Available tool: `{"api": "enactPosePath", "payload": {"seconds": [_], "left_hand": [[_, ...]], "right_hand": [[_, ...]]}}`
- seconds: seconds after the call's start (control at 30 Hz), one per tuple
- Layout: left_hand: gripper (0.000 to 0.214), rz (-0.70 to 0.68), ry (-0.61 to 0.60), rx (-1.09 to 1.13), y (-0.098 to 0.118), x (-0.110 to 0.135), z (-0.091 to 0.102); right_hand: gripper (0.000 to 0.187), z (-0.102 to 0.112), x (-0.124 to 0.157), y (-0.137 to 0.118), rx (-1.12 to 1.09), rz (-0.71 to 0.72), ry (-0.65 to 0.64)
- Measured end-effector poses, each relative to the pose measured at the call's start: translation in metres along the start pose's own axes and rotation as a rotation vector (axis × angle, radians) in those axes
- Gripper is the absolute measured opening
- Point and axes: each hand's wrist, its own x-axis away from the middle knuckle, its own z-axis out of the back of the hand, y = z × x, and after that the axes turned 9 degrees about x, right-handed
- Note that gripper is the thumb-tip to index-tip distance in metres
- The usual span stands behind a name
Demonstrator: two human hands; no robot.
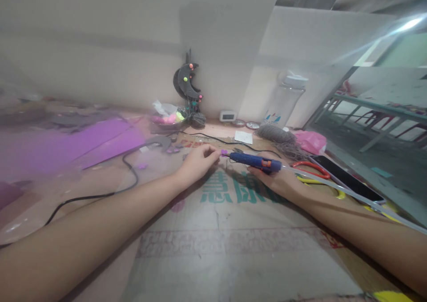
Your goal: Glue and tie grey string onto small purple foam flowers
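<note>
My left hand (199, 160) rests on the cardboard-covered table (233, 231), fingers pinched on a small purple piece (223, 152). My right hand (276, 179) grips a blue glue gun (255, 161) with an orange trigger. The gun lies nearly level, its nozzle pointing left and almost touching the purple piece. A clear glue stick (333, 187) sticks out of the gun's back toward the right.
A black cable (130, 168) curves over the table's left half beside purple foam sheets (100, 144). Behind stand a dark crescent ornament (188, 86), a bowl of bright bits (168, 119), grey yarn (276, 135) and a clear bottle (287, 99). Orange-handled scissors (312, 168) and a phone (348, 179) lie right.
</note>
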Motion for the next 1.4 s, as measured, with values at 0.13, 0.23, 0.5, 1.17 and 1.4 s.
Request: {"api": "enactPosePath", "payload": {"seconds": [0.13, 0.23, 0.5, 1.17, 1.4], "left_hand": [[0.026, 0.019, 0.003, 0.014, 0.0027, 0.0008, -0.0004], [0.025, 0.022, 0.012, 0.003, 0.0041, 0.0010, -0.0006], [0.028, 0.012, 0.020, -0.007, 0.0025, 0.0004, 0.0003], [0.027, 0.011, 0.011, 0.031, 0.0020, -0.0005, 0.0008], [0.028, 0.008, 0.006, 0.014, -0.0008, -0.0010, 0.0005]], "right_hand": [[0.019, -0.0004, 0.0001, 0.0000, -0.006, -0.001, 0.005], [0.019, -0.0010, -0.0001, 0.0009, 0.004, -0.006, -0.001], [0.022, -0.0016, -0.0001, 0.0035, 0.049, 0.004, 0.012], [0.020, -0.0010, -0.0020, 0.0025, 0.017, -0.016, 0.023], [0.021, -0.0002, -0.0017, 0.0019, 0.052, -0.018, 0.030]]}}
